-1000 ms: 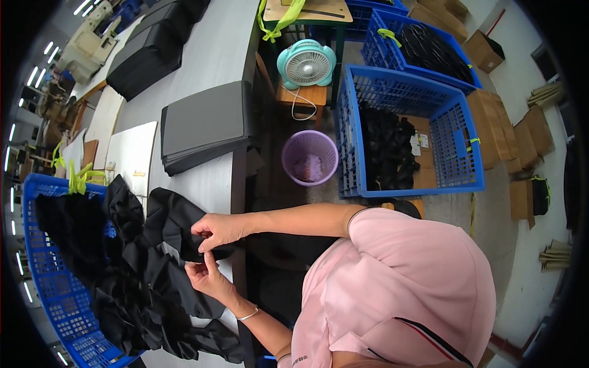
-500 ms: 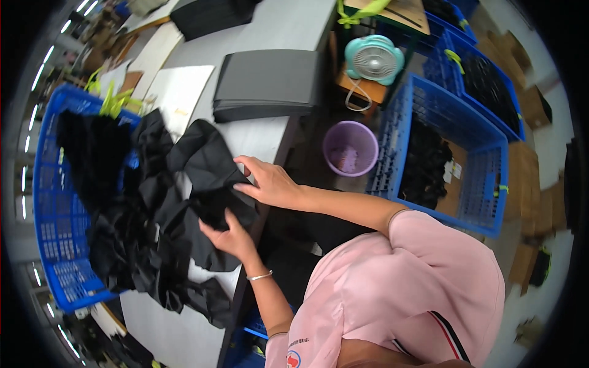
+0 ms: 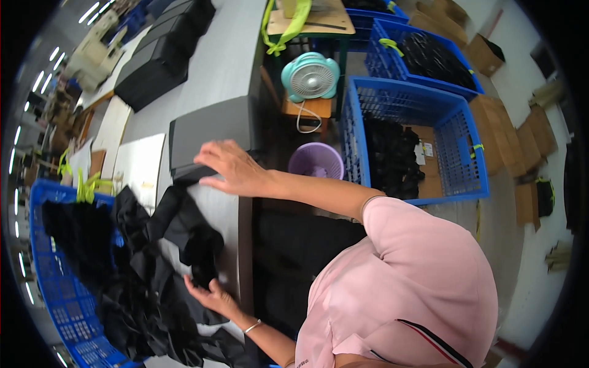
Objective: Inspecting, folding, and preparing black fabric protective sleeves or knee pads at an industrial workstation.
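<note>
My right hand (image 3: 230, 167) is over the near edge of a stack of dark grey sheets (image 3: 208, 126), thumb and fingers apart and nothing held. Whether its fingertips touch the stack I cannot tell. Beside the heap of crumpled black fabric pieces (image 3: 147, 276), my left hand (image 3: 211, 299) is spread, palm toward the cloth, with its fingertips at the fabric's edge. A bracelet circles the left wrist. The fabric spills from a blue plastic crate (image 3: 46, 245) onto the pale grey table (image 3: 230, 214).
White boards (image 3: 141, 162) lie left of the stack, and black stacked blocks (image 3: 153, 67) stand farther back. Right of the table are a teal fan (image 3: 311, 76) on a wooden stool, a purple bin (image 3: 316, 161), a blue crate (image 3: 472, 147) with black items, and cardboard boxes (image 3: 500, 129).
My right hand has moved away from the black fabric, forward to the grey stack. My left hand stays by the cloth. The whole view has shifted.
</note>
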